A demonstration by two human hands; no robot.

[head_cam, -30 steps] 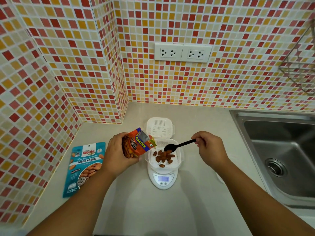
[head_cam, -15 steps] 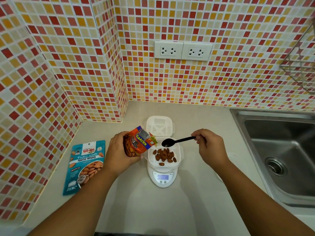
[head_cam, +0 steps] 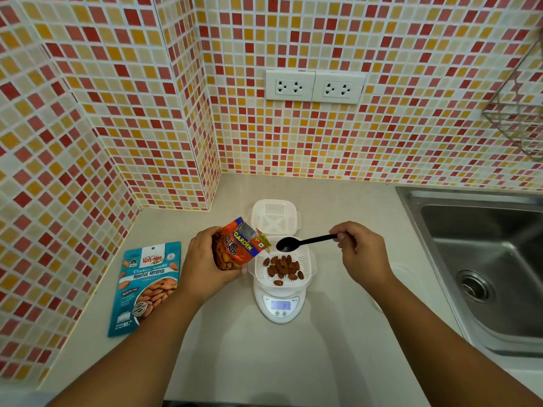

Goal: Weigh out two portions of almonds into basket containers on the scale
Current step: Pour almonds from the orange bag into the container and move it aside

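Our fingers on the right hand pinch the end of a black spoon, and the fingers of the left hand are wrapped round an orange almond pouch. The spoon's long axis runs nearly level from the right fingers toward the left ones, handle at the right, bowl pointing left and hanging over the far rim of the white basket. We cannot tell whether the bowl carries anything. The pouch is tilted, its torn mouth pointing up and right toward the spoon bowl, just beside it.

Below and between the two sets of fingers, the basket sits on the white scale, whose lit display faces us. A loose heap of almonds lies in the basket. Beyond the spoon, a second white basket rests on the surface, touching or nearly touching the first.

Left of the left fingers, a blue almond bag lies flat on the surface. Well to the right of the right fingers is a steel sink.
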